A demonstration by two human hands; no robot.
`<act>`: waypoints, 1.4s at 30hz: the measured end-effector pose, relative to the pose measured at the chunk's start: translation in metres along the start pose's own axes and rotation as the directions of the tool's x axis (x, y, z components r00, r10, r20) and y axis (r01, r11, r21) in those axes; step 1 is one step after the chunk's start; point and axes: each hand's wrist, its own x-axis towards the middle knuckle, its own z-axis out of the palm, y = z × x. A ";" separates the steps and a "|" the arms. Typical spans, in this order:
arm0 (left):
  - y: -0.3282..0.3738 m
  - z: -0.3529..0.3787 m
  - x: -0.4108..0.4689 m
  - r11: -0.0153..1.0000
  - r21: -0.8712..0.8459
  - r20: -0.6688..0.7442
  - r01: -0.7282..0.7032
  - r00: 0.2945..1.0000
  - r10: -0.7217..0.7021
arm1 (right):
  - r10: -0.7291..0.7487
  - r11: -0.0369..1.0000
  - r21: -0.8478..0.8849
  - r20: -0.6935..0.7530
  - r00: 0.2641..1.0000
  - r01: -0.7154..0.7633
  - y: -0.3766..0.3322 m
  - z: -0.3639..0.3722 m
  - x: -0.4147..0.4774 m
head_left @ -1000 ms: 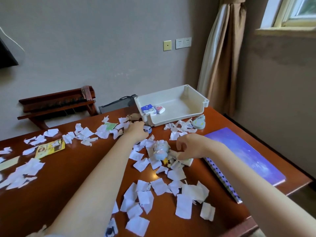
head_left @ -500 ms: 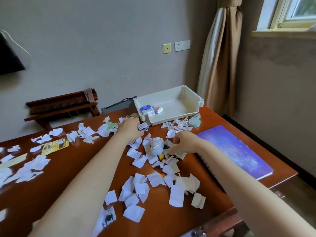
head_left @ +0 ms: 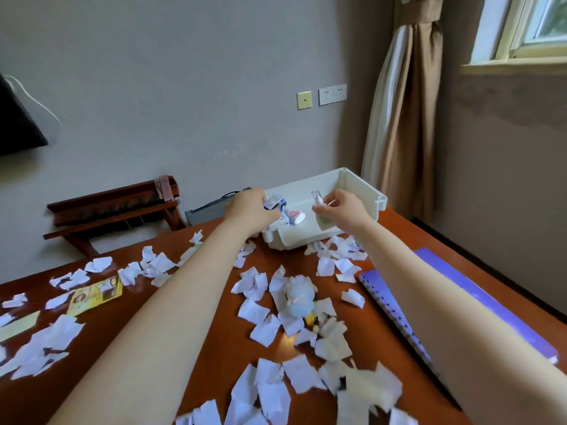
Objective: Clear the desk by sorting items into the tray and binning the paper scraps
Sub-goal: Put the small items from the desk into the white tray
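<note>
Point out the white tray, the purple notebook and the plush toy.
white tray (head_left: 372,200), head view, right wall.
purple notebook (head_left: 478,299), head view, bare cover.
plush toy (head_left: 299,297), head view, pale blue body.

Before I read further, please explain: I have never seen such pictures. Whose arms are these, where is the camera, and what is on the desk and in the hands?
No machine is here: these are a person's two bare arms. The single camera sits on the person's head and looks forward and down, so the arms seem to grow out of the bottom edge.

The brown desk is littered with white paper scraps. Among them lie a pale plush toy, a yellow card and a purple spiral notebook. At the far edge stands a white tray.

Both hands are over the tray. The left hand holds a small blue-and-white box; the right hand holds a small clear bottle. Another small pack already lies inside the tray.
</note>
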 end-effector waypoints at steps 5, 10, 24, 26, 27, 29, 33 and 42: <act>0.009 0.022 0.051 0.993 0.108 0.155 0.048 0.986 -0.065 | 0.161 0.966 -0.208 0.011 0.987 -0.156 0.013 0.016 0.086; 0.002 0.044 0.073 0.993 0.119 0.178 0.018 0.983 -0.039 | 0.261 0.912 -0.360 0.140 0.955 -0.197 0.028 0.043 0.126; 0.034 0.088 0.128 0.987 0.153 0.152 -0.054 0.988 0.030 | 0.027 0.829 -0.559 0.033 0.999 -0.004 0.038 -0.001 0.135; 0.049 0.094 0.135 0.986 0.165 0.137 -0.028 0.990 0.005 | -0.046 0.782 -0.624 -0.042 0.998 0.010 0.033 -0.018 0.132; 0.056 0.100 0.138 0.985 0.173 0.130 -0.006 0.991 -0.016 | -0.088 0.742 -0.670 -0.070 0.994 0.019 0.031 -0.026 0.130; 0.070 0.112 0.141 0.984 0.170 0.118 0.052 0.990 -0.073 | -0.197 0.639 -0.767 -0.091 0.976 0.057 0.029 -0.037 0.126; 0.091 0.135 0.147 0.976 0.169 0.116 0.138 0.980 -0.159 | -0.161 0.570 -0.819 -0.039 0.986 0.061 0.036 -0.045 0.116; 0.096 0.143 0.148 0.935 0.263 0.105 0.239 0.956 -0.274 | 0.013 0.568 -0.822 0.055 0.998 0.038 0.053 -0.031 0.108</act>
